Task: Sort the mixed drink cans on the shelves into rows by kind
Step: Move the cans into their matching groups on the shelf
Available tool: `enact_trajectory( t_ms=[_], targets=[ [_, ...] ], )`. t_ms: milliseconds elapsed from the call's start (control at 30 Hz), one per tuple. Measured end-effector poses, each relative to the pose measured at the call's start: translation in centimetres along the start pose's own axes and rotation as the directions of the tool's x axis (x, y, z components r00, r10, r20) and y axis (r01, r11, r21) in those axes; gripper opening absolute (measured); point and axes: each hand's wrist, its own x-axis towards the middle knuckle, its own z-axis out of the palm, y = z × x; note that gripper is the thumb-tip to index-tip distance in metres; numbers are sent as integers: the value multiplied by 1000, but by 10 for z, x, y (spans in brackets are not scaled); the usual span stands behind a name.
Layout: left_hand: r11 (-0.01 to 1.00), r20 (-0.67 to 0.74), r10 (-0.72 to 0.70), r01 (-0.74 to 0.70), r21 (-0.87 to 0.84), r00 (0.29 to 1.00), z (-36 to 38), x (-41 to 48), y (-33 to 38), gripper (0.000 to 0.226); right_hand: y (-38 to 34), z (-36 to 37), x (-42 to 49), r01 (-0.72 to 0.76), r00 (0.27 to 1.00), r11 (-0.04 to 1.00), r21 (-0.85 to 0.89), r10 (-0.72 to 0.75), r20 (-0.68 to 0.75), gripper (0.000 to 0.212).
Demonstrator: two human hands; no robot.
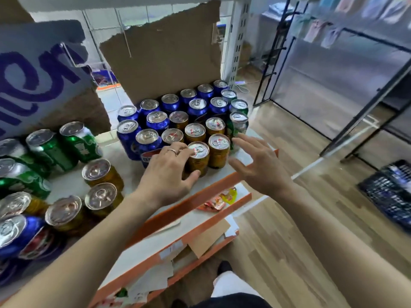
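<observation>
Under the left hand: a gold can (198, 162) stands at the front edge of the shelf (206, 192). The left hand (169, 172) grips it, fingers curled over the lid and thumb against the side wall.
Right hand: the right hand (255, 161) is spread wide and holds nothing, its fingertips near a green can (239, 126) just beyond it.
Handling: probably a full can, so rigid and fairly heavy, with a thin wall that is smooth and could slip. A grasp round the body below the rim looks safer than lifting by the lid.
Left of the left hand: loose gold cans (102, 172), tilted green cans (77, 141) and a blue can (15, 232) are still mixed.
Beyond both hands: more gold cans, then blue cans (155, 121) in rows back to a torn cardboard sheet (164, 63).
Writing: the blue cans carry a red, white and blue roundel, possibly Pepsi. The white characters on the green cans are too blurred to read. Large purple letters on a white card (37, 70) to the far left are cut off.
</observation>
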Motion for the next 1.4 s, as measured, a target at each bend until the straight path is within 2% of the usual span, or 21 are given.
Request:
enact_trajectory(
  t_ms=[267, 433, 533, 633, 833, 1000, 1200, 1300, 1400],
  targets=[
    [999, -9, -39, 39, 14, 999, 9, 23, 11, 58, 27, 1, 18, -13, 999, 999, 51, 11, 38, 55],
    [992, -22, -125, 125, 18, 992, 20, 46, 24, 62, 45, 3, 44, 57, 994, 995, 86, -65, 93, 57],
    [986, -3, -155, 155, 55, 988, 28, 66, 35, 67, 61, -2, 61, 107, 993, 992, 71, -111, 43, 53],
    [982, -21, -165, 166, 89, 986, 34, 84, 42, 62, 79, -9, 79, 97, 995, 994, 54, -96, -15, 52],
    [918, -93, -280, 295, 265, 955, 51, 102, 55, 88, 108, -9, 111, 78, 991, 988, 130, -90, 95, 61],
    [834, -46, -376, 359, 419, 926, 64, 111, 74, 88, 116, -3, 125, 85, 977, 982, 171, -116, 177, 69],
    [730, -69, -385, 349, 587, 920, 68, 104, 95, 94, 125, 0, 133, 139, 973, 970, 202, -172, 154, 65],
    [739, -68, -386, 352, 574, 920, 66, 102, 94, 93, 131, 14, 132, 159, 977, 936, 313, -194, 86, 64],
    [755, -90, -386, 371, 541, 918, 67, 101, 94, 93, 133, 22, 131, 147, 983, 925, 349, -176, 52, 64]
  ],
)
